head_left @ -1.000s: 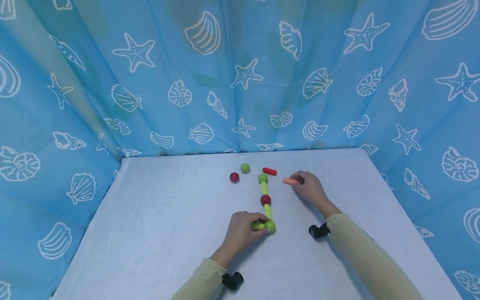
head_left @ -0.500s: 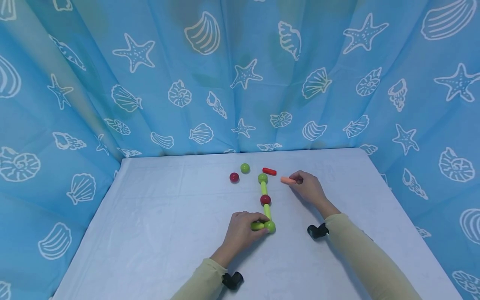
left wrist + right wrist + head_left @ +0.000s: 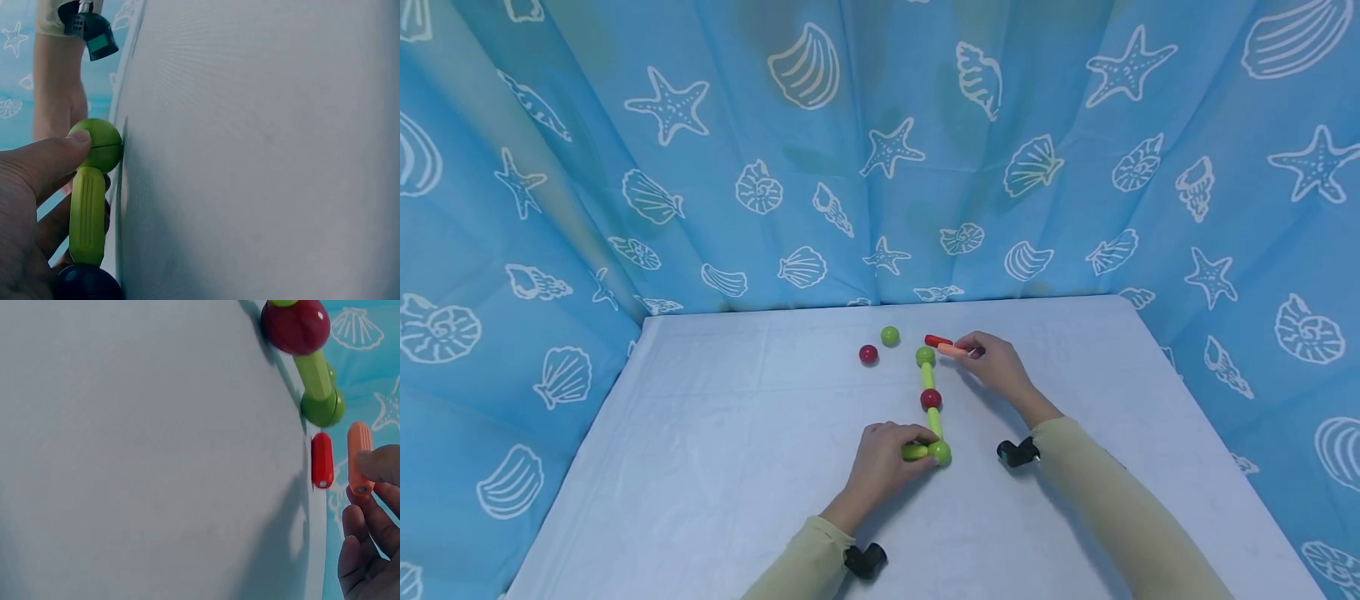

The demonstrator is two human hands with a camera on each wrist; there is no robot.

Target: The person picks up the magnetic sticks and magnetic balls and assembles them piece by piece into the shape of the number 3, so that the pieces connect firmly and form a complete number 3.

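My left hand (image 3: pixel 883 462) holds the near end of a ball-and-rod chain. Its thumb presses the near green ball (image 3: pixel 99 144), and its fingers lie behind a lime rod (image 3: pixel 87 215). A dark ball (image 3: pixel 86 284) is at that rod's other end, hidden by the hand in the head view. From the near green ball the chain runs away through a red ball (image 3: pixel 931 399) to a far green ball (image 3: pixel 926 356). Between thumb and fingers, my right hand (image 3: pixel 1000 367) pinches an orange rod (image 3: pixel 359 456) with a small silver end, raised close to the far green ball.
A red rod (image 3: pixel 938 341) lies on the white-covered table (image 3: pixel 715 450), just behind the orange rod. Left of the chain's far end are a loose green ball (image 3: pixel 890 336) and a loose dark red ball (image 3: pixel 868 355). A blue seashell curtain (image 3: pixel 865 167) borders the table's back and sides.
My right hand has carried the orange rod left and slightly away from me, closer to the far green ball and the red rod. The left hand and the chain have stayed put.
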